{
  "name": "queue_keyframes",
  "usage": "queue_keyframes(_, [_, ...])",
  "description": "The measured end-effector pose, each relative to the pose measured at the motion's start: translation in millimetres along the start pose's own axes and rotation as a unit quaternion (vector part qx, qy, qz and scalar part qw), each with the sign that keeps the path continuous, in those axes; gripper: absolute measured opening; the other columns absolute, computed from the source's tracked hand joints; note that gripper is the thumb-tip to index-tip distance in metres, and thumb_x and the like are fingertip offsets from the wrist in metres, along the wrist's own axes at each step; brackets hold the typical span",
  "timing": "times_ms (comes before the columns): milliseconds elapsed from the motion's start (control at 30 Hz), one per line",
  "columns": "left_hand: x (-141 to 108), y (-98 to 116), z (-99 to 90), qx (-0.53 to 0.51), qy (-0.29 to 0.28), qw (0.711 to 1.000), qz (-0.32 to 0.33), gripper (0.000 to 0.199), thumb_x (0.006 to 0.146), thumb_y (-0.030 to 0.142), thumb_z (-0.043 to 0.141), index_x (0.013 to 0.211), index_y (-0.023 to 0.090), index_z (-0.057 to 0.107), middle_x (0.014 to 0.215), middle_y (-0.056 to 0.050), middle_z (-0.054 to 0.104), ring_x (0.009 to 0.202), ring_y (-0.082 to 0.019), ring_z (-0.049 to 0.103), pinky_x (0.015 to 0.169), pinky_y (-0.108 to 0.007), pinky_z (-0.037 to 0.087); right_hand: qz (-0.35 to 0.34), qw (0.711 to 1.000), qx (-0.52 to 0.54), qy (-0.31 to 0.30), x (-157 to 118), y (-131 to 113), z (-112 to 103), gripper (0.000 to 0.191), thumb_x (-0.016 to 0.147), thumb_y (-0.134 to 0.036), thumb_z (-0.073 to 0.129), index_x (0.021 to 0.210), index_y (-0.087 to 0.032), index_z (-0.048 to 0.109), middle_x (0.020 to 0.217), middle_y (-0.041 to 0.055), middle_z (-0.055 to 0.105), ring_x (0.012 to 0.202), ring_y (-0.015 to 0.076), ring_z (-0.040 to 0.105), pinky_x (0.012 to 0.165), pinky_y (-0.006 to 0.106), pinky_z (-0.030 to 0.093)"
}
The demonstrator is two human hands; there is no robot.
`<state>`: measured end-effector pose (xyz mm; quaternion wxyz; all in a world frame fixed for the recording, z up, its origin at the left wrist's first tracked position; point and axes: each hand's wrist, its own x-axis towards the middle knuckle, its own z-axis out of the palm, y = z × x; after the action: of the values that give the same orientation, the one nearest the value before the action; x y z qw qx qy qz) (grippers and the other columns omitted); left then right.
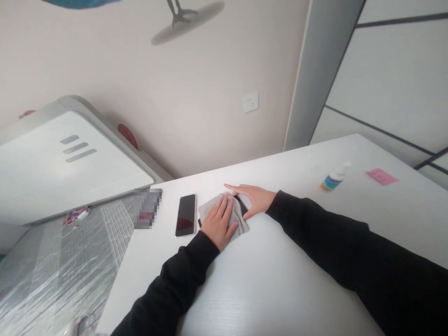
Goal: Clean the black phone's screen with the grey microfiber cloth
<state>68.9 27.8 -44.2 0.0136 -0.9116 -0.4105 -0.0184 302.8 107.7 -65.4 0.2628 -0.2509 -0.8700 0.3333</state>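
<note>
Grey cloth (pixel 238 219) lies bunched over a dark flat object (pixel 241 201) on the tabletop (pixel 297 172), my left hand (pixel 219 223) spread flat on top, right hand (pixel 255 198) open at its far edge, black phone (pixel 185 214) uncovered alongside, dropper bottle (pixel 334 179) standing well apart.

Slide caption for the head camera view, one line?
Left hand presses a grey cloth on a dark item, right hand beside it, next to a smartphone on a white table.

the phone (pixel 185 214) sits just beside my left fingers (pixel 217 215), blocking that side; past my right fingers (pixel 234 187), i can pass along the table (pixel 280 172) to the bottle (pixel 334 179).
</note>
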Motion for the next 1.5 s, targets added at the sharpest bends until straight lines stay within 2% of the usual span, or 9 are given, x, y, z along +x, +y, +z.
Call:
queue_keyframes(200, [15.8,0.4,-3.3,-0.010,0.005,0.999,0.031,0.068,0.104,0.049,0.038,0.159,0.012,0.024,0.167,-0.023,0.016,0.154,-0.034,0.020,0.118,-0.051,0.036,0.008,1.000,-0.001,-0.001,-1.4,-4.7,-1.6,0.125,0.064,-0.033,0.089,0.162,-0.014,0.013,0.137,0.0160,0.061,0.123,0.0323,0.055,0.112,0.048,0.038])
queue_keyframes(567, [-76.3,8.6,-13.1,-0.023,-0.039,0.999,-0.008,0.088,0.097,0.054,0.053,0.161,0.009,0.012,0.167,-0.022,0.014,0.155,-0.036,0.019,0.119,-0.050,0.035,0.017,0.999,0.034,-0.037,-3.9,-14.3,-5.6,0.115,0.071,-0.058,0.084,0.161,-0.020,0.024,0.135,0.0134,0.064,0.126,0.0331,0.055,0.113,0.050,0.036])
queue_keyframes(867, [-8.9,0.5,-10.2,-0.093,-0.033,0.989,0.112,0.082,0.099,0.065,0.036,0.160,0.014,0.020,0.167,-0.015,0.023,0.155,-0.029,0.023,0.122,-0.048,0.031,-0.005,0.999,0.004,-0.035,-2.4,-15.5,-4.3,0.089,0.075,-0.043,0.080,0.152,-0.017,0.045,0.127,0.0157,0.066,0.113,0.0326,0.061,0.103,0.048,0.047])
queue_keyframes(967, [-19.4,-28.8,-27.0,-0.099,0.035,0.993,0.059,0.063,0.102,0.055,0.035,0.156,0.022,0.031,0.157,-0.008,0.047,0.144,-0.021,0.045,0.120,-0.041,0.036,-0.016,0.999,0.005,-0.040,-1.1,-17.2,-5.0,0.074,0.077,-0.045,0.080,0.142,-0.020,0.058,0.125,0.0149,0.068,0.114,0.0327,0.061,0.102,0.047,0.049])
queue_keyframes(1033, [-38.8,-68.1,-42.5,-0.065,0.142,0.985,-0.073,0.045,0.104,0.042,0.033,0.144,0.027,0.048,0.140,-0.002,0.064,0.129,-0.017,0.059,0.115,-0.036,0.043,-0.005,0.999,0.007,-0.043,-0.6,-19.6,-6.4,0.073,0.077,-0.048,0.079,0.142,-0.020,0.058,0.127,0.0151,0.067,0.115,0.0333,0.061,0.101,0.047,0.049])
queue_keyframes(1167, [-84.5,-166.6,-57.7,-0.013,0.218,0.947,-0.237,0.039,0.104,0.033,0.037,0.135,0.017,0.055,0.124,-0.013,0.068,0.122,-0.030,0.060,0.106,-0.056,0.049,0.018,0.999,0.010,-0.041,0.1,-25.6,-9.2,0.079,0.075,-0.047,0.080,0.145,-0.021,0.056,0.129,0.0145,0.067,0.117,0.0352,0.061,0.103,0.049,0.049])
queue_keyframes(1267, [-106.9,-214.7,-49.0,0.012,0.225,0.930,-0.291,0.038,0.098,0.041,0.060,0.129,0.019,0.059,0.124,-0.010,0.065,0.112,-0.026,0.064,0.097,-0.052,0.054,0.026,0.999,0.011,-0.046,1.0,-28.7,-9.8,0.076,0.074,-0.047,0.080,0.143,-0.021,0.058,0.128,0.0140,0.067,0.117,0.0357,0.061,0.103,0.050,0.049])
queue_keyframes(1367, [-111.1,-218.7,-41.1,0.023,0.221,0.931,-0.291,0.044,0.099,0.045,0.056,0.133,0.018,0.056,0.126,-0.011,0.064,0.115,-0.028,0.064,0.098,-0.053,0.053,0.034,0.998,0.009,-0.052,1.1,-28.9,-9.3,0.076,0.074,-0.044,0.079,0.144,-0.022,0.057,0.131,0.0136,0.066,0.119,0.0362,0.060,0.104,0.050,0.048])
queue_keyframes(1500, [-86.1,-158.9,-45.3,0.005,0.206,0.957,-0.202,0.060,0.104,0.050,0.027,0.148,0.014,0.044,0.135,-0.021,0.062,0.131,-0.040,0.054,0.103,-0.068,0.046,0.042,0.998,0.000,-0.055,-0.3,-25.9,-7.7,0.082,0.074,-0.043,0.079,0.148,-0.020,0.052,0.129,0.0148,0.065,0.118,0.0366,0.060,0.104,0.050,0.048])
